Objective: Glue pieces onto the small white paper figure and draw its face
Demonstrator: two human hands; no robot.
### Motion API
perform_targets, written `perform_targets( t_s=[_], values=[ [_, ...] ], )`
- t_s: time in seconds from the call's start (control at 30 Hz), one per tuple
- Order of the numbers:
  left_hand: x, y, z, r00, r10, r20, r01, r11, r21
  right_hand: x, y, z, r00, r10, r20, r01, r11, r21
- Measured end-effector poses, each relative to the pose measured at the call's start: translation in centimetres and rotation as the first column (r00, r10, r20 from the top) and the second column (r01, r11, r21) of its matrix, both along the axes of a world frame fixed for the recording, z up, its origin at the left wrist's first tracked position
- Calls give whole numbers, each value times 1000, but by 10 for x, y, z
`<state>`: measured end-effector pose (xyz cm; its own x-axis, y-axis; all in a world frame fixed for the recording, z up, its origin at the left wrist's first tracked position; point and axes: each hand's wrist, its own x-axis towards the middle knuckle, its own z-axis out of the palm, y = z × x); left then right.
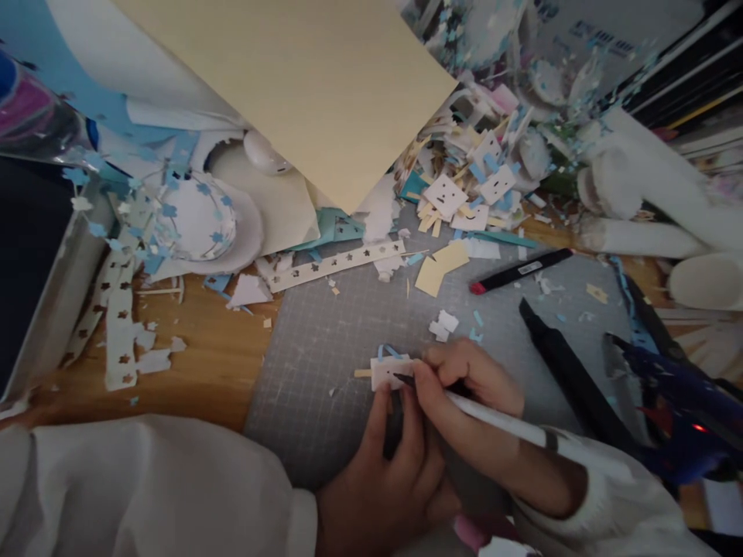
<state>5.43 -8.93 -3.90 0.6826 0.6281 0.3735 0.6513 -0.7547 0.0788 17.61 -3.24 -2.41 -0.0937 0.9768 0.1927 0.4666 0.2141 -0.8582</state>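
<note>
My right hand is closed round a white pen with a black tip, and the tip touches a small white paper square. That square lies on the grey cutting mat, with a blue loop and a tan strip sticking out of it. My left hand presses the square down from below with two stretched fingers, holding it still. Both wrists wear white sleeves.
A big cream sheet leans over the back of the desk. Small white squares with drawn faces lie in a scrap heap at the back right. A black-and-red marker, a blue glue gun, a punched paper strip and white rolls lie around the mat.
</note>
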Motion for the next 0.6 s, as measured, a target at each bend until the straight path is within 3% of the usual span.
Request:
perform_targets(
  t_s=[0.13, 0.6],
  values=[
    [-2, -1, -2, 1000, -31, 1, 31, 1000, 4, 2, 2, 5, 997, -21, -78, 18, 999, -31],
    [-3, 0, 2, 999, -47, -19, 47, 999, -6, 5, -2, 1, 1000, 7, 11, -7, 999, -43]
  ],
)
